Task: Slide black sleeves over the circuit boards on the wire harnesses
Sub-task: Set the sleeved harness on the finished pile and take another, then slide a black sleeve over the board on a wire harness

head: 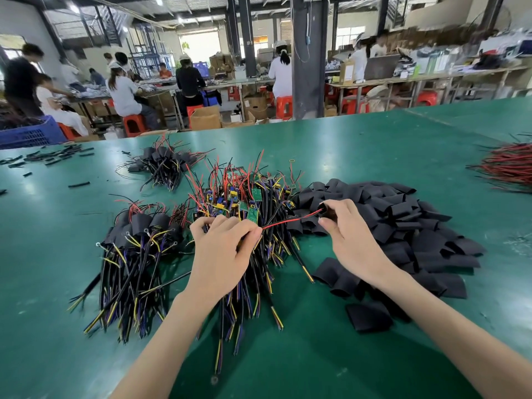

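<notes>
On the green counter (345,145), the left hand (223,254) curls over the central heap of bare circuit-board harnesses (244,194) and pinches one red wire (288,221). The right hand (354,240) pinches a black sleeve (330,215) at the edge of the sleeve pile (403,220). The wire's tip seems to enter the sleeve. Sleeved harnesses (138,228) lie to the left.

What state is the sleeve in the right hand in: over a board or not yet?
Not yet. Only the red wire from the left hand enters the black sleeve that the right hand pinches.
</notes>
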